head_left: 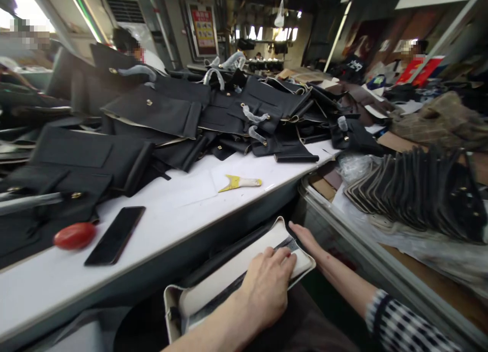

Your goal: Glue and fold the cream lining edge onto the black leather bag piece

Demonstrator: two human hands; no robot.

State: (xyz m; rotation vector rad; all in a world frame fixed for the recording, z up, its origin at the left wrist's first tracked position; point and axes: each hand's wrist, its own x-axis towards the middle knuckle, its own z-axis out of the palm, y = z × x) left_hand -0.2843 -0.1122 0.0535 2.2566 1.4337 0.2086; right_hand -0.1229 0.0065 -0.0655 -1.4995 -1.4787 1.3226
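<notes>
A black bag body point(224, 283) with a cream inside lies in front of me below the table edge, its open side facing up. My left hand point(267, 281) reaches over it with bent fingers, gripping a dark strip along the inside; the fingertips are partly hidden. Against the bag's outer far right corner is my right hand point(307, 240), with its visible fingers stretched out and the rest hidden behind the bag wall. On the white table point(183, 210) beyond lie a yellow-and-white forked tool point(239, 183), a dark phone point(115, 235) and a shiny red object point(75, 235).
Black leather bags point(152, 110) with plastic-wrapped handles are heaped along the table's back. At right, a metal-edged bench point(358, 235) carries a row of stacked dark bag pieces point(415, 194) and brown cloth point(442, 121). Other people sit farther back.
</notes>
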